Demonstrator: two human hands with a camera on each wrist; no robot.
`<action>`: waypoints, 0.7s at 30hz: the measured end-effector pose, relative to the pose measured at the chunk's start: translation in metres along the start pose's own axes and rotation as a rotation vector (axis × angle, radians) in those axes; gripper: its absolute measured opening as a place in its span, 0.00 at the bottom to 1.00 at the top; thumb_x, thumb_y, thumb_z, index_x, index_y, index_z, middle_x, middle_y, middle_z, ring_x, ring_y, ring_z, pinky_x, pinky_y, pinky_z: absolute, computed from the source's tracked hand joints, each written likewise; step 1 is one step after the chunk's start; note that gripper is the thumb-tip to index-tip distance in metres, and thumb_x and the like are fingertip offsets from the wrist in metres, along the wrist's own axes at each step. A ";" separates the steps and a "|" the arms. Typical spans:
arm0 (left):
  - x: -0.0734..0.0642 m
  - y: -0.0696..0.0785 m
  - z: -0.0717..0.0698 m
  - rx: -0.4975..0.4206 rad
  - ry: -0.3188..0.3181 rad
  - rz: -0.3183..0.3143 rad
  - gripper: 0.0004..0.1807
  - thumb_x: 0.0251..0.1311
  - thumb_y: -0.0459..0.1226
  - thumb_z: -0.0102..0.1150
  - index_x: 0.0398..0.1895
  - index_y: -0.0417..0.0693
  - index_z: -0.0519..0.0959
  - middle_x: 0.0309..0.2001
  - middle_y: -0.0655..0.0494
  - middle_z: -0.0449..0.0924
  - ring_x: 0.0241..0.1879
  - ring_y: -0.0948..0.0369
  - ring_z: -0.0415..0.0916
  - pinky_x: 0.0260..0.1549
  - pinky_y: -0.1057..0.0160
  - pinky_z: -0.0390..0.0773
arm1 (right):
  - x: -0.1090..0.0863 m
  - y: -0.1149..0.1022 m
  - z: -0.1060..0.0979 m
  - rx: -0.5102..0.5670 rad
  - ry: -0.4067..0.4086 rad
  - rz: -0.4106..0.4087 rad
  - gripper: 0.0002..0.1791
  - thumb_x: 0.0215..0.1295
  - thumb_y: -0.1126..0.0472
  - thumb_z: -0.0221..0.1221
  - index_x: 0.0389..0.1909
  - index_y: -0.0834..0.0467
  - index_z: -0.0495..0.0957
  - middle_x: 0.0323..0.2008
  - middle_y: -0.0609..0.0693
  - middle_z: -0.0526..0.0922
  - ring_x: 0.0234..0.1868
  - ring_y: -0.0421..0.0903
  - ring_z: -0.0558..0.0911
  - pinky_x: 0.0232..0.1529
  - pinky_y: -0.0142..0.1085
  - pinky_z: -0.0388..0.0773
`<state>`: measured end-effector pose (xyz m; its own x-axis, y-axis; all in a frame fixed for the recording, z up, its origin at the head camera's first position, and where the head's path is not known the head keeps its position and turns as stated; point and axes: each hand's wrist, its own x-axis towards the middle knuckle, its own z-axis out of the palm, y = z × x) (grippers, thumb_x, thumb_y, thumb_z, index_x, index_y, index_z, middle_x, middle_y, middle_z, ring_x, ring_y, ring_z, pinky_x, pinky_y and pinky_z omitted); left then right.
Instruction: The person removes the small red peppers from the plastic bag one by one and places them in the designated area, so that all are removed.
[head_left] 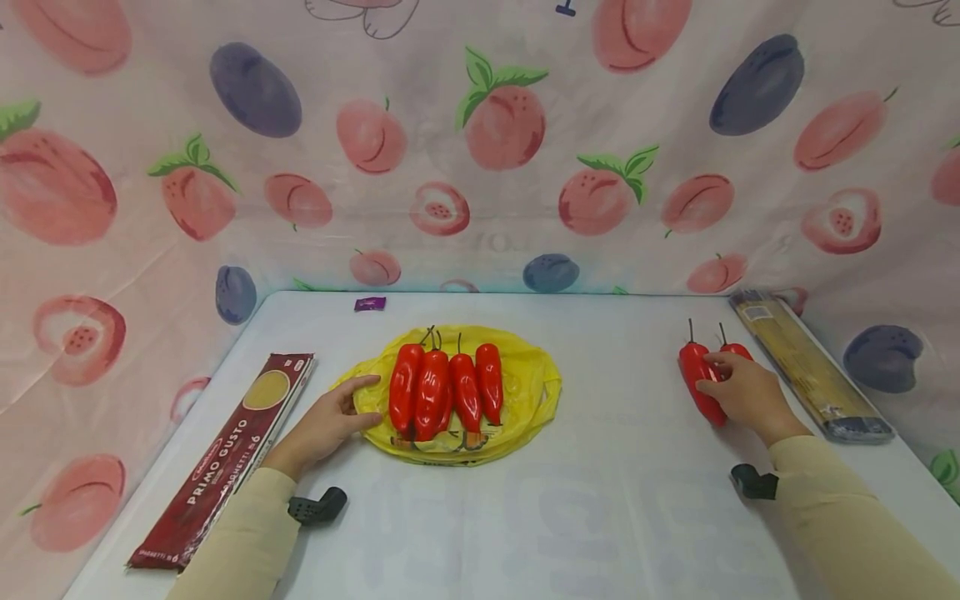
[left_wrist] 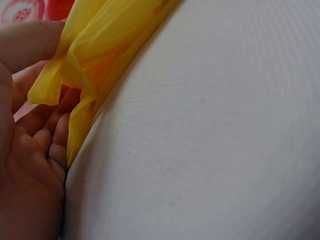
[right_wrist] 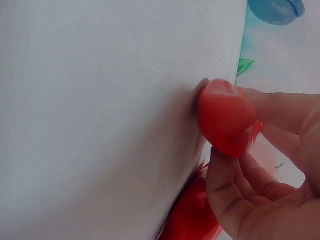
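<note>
Several glossy red chili peppers (head_left: 432, 392) with dark stems lie side by side on a flattened yellow plastic bag (head_left: 525, 400). My left hand (head_left: 322, 429) is at the bag's left edge, and in the left wrist view a fold of the yellow plastic (left_wrist: 82, 80) lies between thumb and fingers. Off to the right, my right hand (head_left: 750, 396) pinches a red chili pepper (head_left: 697, 375) between thumb and fingers. A second chili pepper (head_left: 737, 350) sits just right of it, partly hidden by the hand; the right wrist view shows this pepper (right_wrist: 192, 217) below the held one.
A dark red spaghetti packet (head_left: 225, 458) lies slanted at the left, partly under the left forearm. Along the right edge is a clear pasta packet (head_left: 813, 367). A small purple wrapper (head_left: 370, 304) lies at the back of the white table (head_left: 600, 517), before a fruit-print curtain (head_left: 442, 125).
</note>
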<state>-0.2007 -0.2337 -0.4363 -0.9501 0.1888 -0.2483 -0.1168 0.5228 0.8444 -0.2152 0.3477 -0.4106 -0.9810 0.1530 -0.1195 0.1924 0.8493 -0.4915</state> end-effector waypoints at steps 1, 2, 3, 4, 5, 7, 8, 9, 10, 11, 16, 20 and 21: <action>0.000 0.000 0.000 -0.001 0.000 0.002 0.39 0.61 0.48 0.68 0.75 0.55 0.64 0.75 0.42 0.56 0.71 0.43 0.54 0.67 0.36 0.58 | 0.000 0.000 0.000 0.001 0.000 0.003 0.37 0.67 0.60 0.63 0.71 0.71 0.60 0.59 0.78 0.66 0.59 0.76 0.63 0.49 0.63 0.77; 0.000 0.000 0.000 -0.001 0.000 0.005 0.39 0.61 0.48 0.68 0.75 0.55 0.64 0.75 0.42 0.56 0.71 0.43 0.55 0.67 0.36 0.58 | 0.000 0.000 0.000 -0.001 0.001 0.004 0.37 0.67 0.60 0.63 0.71 0.71 0.60 0.59 0.78 0.66 0.59 0.76 0.63 0.50 0.63 0.77; 0.000 0.000 0.000 -0.002 -0.002 0.007 0.39 0.61 0.48 0.68 0.75 0.55 0.64 0.75 0.42 0.56 0.71 0.43 0.55 0.67 0.36 0.58 | 0.000 -0.001 0.001 -0.002 0.002 0.005 0.37 0.67 0.60 0.63 0.71 0.71 0.60 0.59 0.78 0.66 0.59 0.76 0.63 0.50 0.64 0.77; 0.000 0.000 0.000 -0.003 -0.002 0.009 0.40 0.61 0.48 0.68 0.75 0.55 0.64 0.75 0.42 0.56 0.71 0.43 0.55 0.67 0.36 0.58 | 0.000 -0.001 0.001 -0.004 0.003 0.008 0.37 0.67 0.60 0.63 0.71 0.71 0.60 0.60 0.78 0.66 0.60 0.76 0.63 0.50 0.64 0.76; 0.000 0.000 0.000 -0.005 -0.003 0.010 0.40 0.61 0.48 0.68 0.75 0.55 0.64 0.75 0.42 0.56 0.71 0.43 0.55 0.67 0.37 0.58 | 0.000 -0.001 0.001 -0.006 0.005 0.010 0.37 0.67 0.61 0.63 0.71 0.71 0.60 0.60 0.78 0.66 0.60 0.76 0.63 0.50 0.64 0.76; 0.000 0.000 0.000 -0.010 -0.005 0.012 0.40 0.61 0.48 0.68 0.75 0.55 0.64 0.75 0.42 0.56 0.71 0.43 0.55 0.67 0.37 0.58 | 0.000 -0.002 0.001 -0.009 0.005 0.019 0.37 0.67 0.61 0.63 0.71 0.71 0.60 0.60 0.78 0.66 0.60 0.76 0.63 0.50 0.64 0.76; 0.000 0.000 0.000 -0.013 -0.006 0.012 0.40 0.61 0.48 0.68 0.75 0.55 0.64 0.75 0.42 0.56 0.71 0.43 0.55 0.67 0.37 0.58 | 0.000 -0.003 0.000 -0.012 0.006 0.022 0.37 0.67 0.61 0.63 0.70 0.71 0.60 0.60 0.78 0.66 0.60 0.76 0.63 0.50 0.64 0.76; 0.000 0.000 0.000 -0.014 -0.007 0.012 0.40 0.61 0.48 0.68 0.75 0.55 0.64 0.75 0.42 0.56 0.71 0.43 0.54 0.67 0.37 0.58 | 0.000 -0.003 0.000 -0.013 0.006 0.027 0.37 0.67 0.61 0.63 0.70 0.71 0.60 0.60 0.78 0.65 0.60 0.76 0.63 0.50 0.64 0.76; 0.000 0.000 0.000 -0.017 -0.007 0.012 0.39 0.61 0.48 0.68 0.75 0.55 0.64 0.75 0.42 0.55 0.72 0.43 0.54 0.67 0.37 0.58 | 0.000 -0.004 0.000 -0.013 0.007 0.031 0.37 0.66 0.61 0.63 0.70 0.71 0.60 0.60 0.78 0.65 0.60 0.76 0.63 0.51 0.64 0.76; 0.000 0.000 0.000 -0.020 -0.008 0.011 0.39 0.61 0.47 0.68 0.75 0.55 0.64 0.75 0.42 0.55 0.72 0.43 0.54 0.67 0.37 0.58 | 0.000 -0.004 -0.001 -0.013 0.007 0.034 0.37 0.66 0.61 0.63 0.70 0.71 0.60 0.60 0.78 0.65 0.60 0.76 0.63 0.51 0.64 0.75; 0.000 0.000 0.000 -0.025 -0.003 0.002 0.39 0.61 0.47 0.68 0.75 0.55 0.64 0.75 0.42 0.57 0.71 0.44 0.56 0.67 0.38 0.60 | -0.001 -0.005 -0.002 -0.019 0.004 0.027 0.37 0.67 0.60 0.63 0.70 0.72 0.60 0.59 0.78 0.65 0.59 0.76 0.63 0.51 0.64 0.76; 0.000 0.000 0.000 -0.024 0.000 -0.004 0.39 0.61 0.47 0.68 0.75 0.56 0.64 0.75 0.42 0.57 0.70 0.44 0.57 0.67 0.38 0.60 | -0.002 -0.006 -0.006 -0.022 0.024 0.005 0.39 0.66 0.58 0.64 0.71 0.71 0.59 0.60 0.77 0.65 0.59 0.75 0.64 0.49 0.64 0.77; 0.000 0.000 0.000 -0.025 -0.001 -0.004 0.39 0.61 0.47 0.68 0.75 0.56 0.64 0.75 0.42 0.56 0.71 0.44 0.56 0.67 0.38 0.60 | -0.002 -0.007 -0.008 -0.019 0.032 -0.001 0.39 0.66 0.57 0.64 0.71 0.70 0.59 0.61 0.78 0.65 0.59 0.76 0.65 0.49 0.64 0.77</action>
<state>-0.2005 -0.2337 -0.4363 -0.9493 0.1873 -0.2525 -0.1281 0.5027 0.8549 -0.2144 0.3454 -0.4003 -0.9816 0.1678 -0.0911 0.1909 0.8590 -0.4751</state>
